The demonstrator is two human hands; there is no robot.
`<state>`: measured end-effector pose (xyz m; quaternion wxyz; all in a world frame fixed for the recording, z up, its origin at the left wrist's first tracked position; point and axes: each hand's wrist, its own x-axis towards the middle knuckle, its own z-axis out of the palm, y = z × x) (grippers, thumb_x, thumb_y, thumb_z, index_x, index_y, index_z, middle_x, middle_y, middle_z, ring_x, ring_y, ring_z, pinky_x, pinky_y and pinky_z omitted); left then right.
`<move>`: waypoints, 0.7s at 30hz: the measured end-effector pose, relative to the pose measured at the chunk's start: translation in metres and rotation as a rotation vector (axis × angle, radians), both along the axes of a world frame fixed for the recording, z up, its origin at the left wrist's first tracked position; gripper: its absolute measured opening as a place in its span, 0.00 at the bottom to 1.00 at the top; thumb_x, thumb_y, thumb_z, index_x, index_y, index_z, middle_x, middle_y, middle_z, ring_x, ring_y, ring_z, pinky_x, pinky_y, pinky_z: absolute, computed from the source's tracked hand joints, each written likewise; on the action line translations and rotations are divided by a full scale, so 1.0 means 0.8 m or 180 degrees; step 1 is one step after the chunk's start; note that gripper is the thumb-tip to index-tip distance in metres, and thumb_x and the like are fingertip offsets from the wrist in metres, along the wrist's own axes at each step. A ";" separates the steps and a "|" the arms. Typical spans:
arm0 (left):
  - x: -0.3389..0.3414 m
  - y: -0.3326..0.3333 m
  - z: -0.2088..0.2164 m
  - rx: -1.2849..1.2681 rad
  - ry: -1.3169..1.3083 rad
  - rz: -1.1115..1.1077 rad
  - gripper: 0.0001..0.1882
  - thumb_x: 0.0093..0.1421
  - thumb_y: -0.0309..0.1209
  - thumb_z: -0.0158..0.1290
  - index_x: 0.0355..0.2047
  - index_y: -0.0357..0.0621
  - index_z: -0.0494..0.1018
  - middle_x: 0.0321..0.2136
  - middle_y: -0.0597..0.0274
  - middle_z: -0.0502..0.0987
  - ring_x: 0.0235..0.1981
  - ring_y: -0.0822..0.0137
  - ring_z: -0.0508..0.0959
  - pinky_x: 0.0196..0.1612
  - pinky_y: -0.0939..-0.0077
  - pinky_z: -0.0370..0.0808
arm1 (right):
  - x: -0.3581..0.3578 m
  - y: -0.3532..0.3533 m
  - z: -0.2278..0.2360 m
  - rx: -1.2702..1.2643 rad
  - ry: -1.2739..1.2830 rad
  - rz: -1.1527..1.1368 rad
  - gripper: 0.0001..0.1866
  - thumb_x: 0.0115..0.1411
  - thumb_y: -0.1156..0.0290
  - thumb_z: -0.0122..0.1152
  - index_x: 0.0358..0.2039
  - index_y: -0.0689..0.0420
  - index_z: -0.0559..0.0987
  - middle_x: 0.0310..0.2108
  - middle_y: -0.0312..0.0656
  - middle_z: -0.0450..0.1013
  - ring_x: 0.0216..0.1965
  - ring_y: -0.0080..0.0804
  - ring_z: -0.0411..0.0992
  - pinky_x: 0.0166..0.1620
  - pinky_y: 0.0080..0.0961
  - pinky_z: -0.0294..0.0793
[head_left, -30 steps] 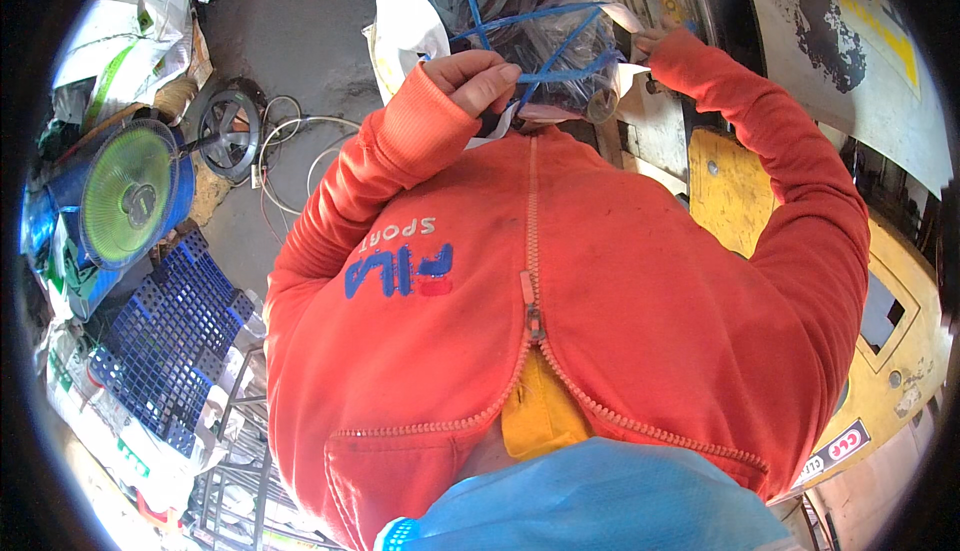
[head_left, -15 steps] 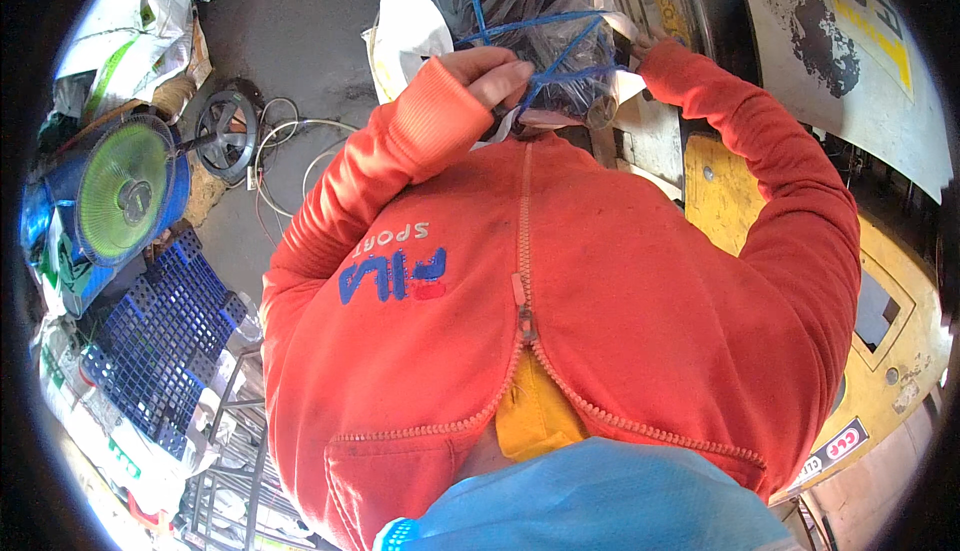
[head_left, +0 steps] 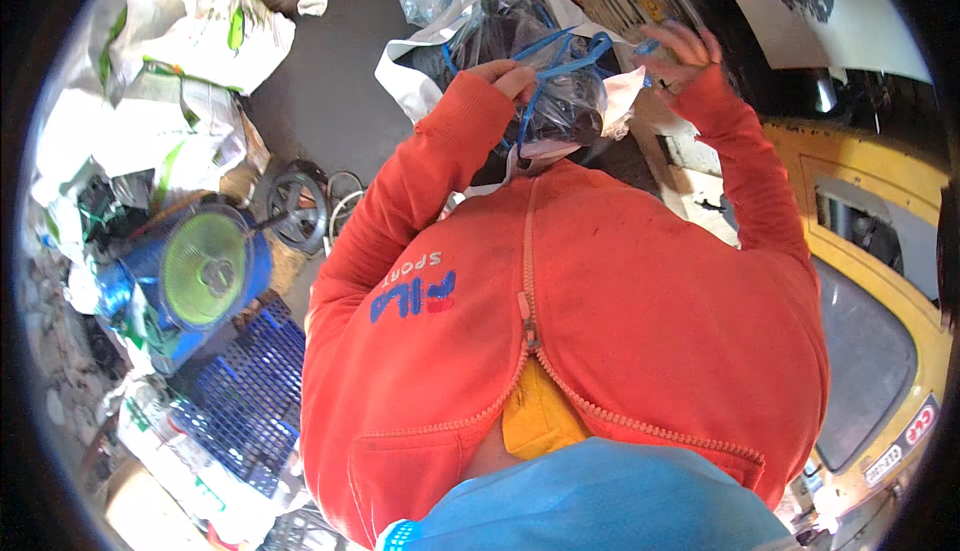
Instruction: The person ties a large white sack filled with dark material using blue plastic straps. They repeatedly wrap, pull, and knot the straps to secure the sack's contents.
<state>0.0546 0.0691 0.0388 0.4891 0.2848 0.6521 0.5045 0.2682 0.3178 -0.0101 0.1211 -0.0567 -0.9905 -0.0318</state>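
Ahead of me stands a white sack (head_left: 400, 79), its mouth folded open around a clear plastic bag (head_left: 505, 26) with dark contents that I cannot make out. Blue twine (head_left: 570, 67) crosses the clear bag in loops. My left hand (head_left: 508, 80) pinches the twine at the left side of the bag. To the right of the sack, my right hand (head_left: 685, 51) is raised and blurred, with bits of blue twine showing at its fingertips. A pale pinkish flap (head_left: 622, 99) sticks up at the sack's right edge.
At left, a green-faced fan (head_left: 205, 269) stands by a blue drum, above a blue plastic pallet (head_left: 245, 386). White sacks (head_left: 195, 36) lie piled behind it. A yellow machine frame (head_left: 930, 241) stands close on my right. A pale cable (head_left: 345, 196) runs along the floor.
My right hand has lifted away from the sack's rim, outward to the right. My left hand stays on the twine. The view has shifted, showing more of the sack pile.
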 end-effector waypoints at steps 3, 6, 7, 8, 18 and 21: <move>0.002 0.006 -0.003 -0.0085 0.0074 0.0067 0.15 0.54 0.38 0.43 0.17 0.43 0.66 0.15 0.70 0.63 0.17 0.77 0.60 0.21 0.84 0.57 | 0.030 0.012 -0.022 -0.1284 0.1527 -0.0884 0.17 0.40 0.65 0.62 0.35 0.48 0.75 0.35 0.39 0.70 0.37 0.33 0.68 0.41 0.31 0.64; 0.003 0.010 -0.012 0.0194 0.0547 0.0001 0.15 0.54 0.39 0.43 0.17 0.43 0.66 0.14 0.71 0.63 0.16 0.78 0.59 0.20 0.84 0.56 | 0.041 -0.016 -0.090 -0.3335 0.1207 -0.2949 0.16 0.46 0.59 0.58 0.36 0.52 0.75 0.26 0.40 0.71 0.31 0.31 0.69 0.35 0.26 0.67; 0.002 0.011 -0.016 0.0173 0.0532 -0.0008 0.15 0.54 0.39 0.43 0.17 0.43 0.66 0.14 0.71 0.63 0.16 0.78 0.59 0.20 0.84 0.55 | 0.039 -0.028 -0.116 -0.3217 0.0330 -0.3602 0.17 0.49 0.58 0.56 0.36 0.54 0.75 0.25 0.40 0.72 0.30 0.30 0.69 0.35 0.25 0.67; 0.001 0.013 -0.019 -0.0102 0.0244 0.0020 0.15 0.54 0.39 0.44 0.17 0.43 0.66 0.14 0.71 0.62 0.16 0.78 0.59 0.19 0.84 0.55 | 0.032 -0.033 -0.139 -0.3675 0.0518 -0.3375 0.16 0.49 0.58 0.56 0.35 0.55 0.74 0.25 0.39 0.71 0.30 0.30 0.69 0.34 0.25 0.67; 0.002 0.026 0.008 -0.0961 0.1926 -0.0611 0.15 0.55 0.38 0.41 0.30 0.39 0.70 0.21 0.54 0.72 0.26 0.61 0.73 0.30 0.75 0.68 | -0.008 -0.019 -0.080 -0.5644 0.3563 -0.1714 0.11 0.56 0.62 0.45 0.21 0.54 0.65 0.19 0.33 0.62 0.21 0.25 0.60 0.24 0.23 0.62; 0.001 0.066 -0.008 -0.0497 0.2798 -0.1118 0.14 0.55 0.37 0.42 0.29 0.38 0.70 0.24 0.49 0.72 0.29 0.54 0.73 0.32 0.70 0.68 | -0.039 -0.010 -0.010 -0.7347 0.3532 -0.0559 0.13 0.56 0.62 0.46 0.19 0.53 0.62 0.15 0.32 0.58 0.17 0.23 0.55 0.20 0.21 0.57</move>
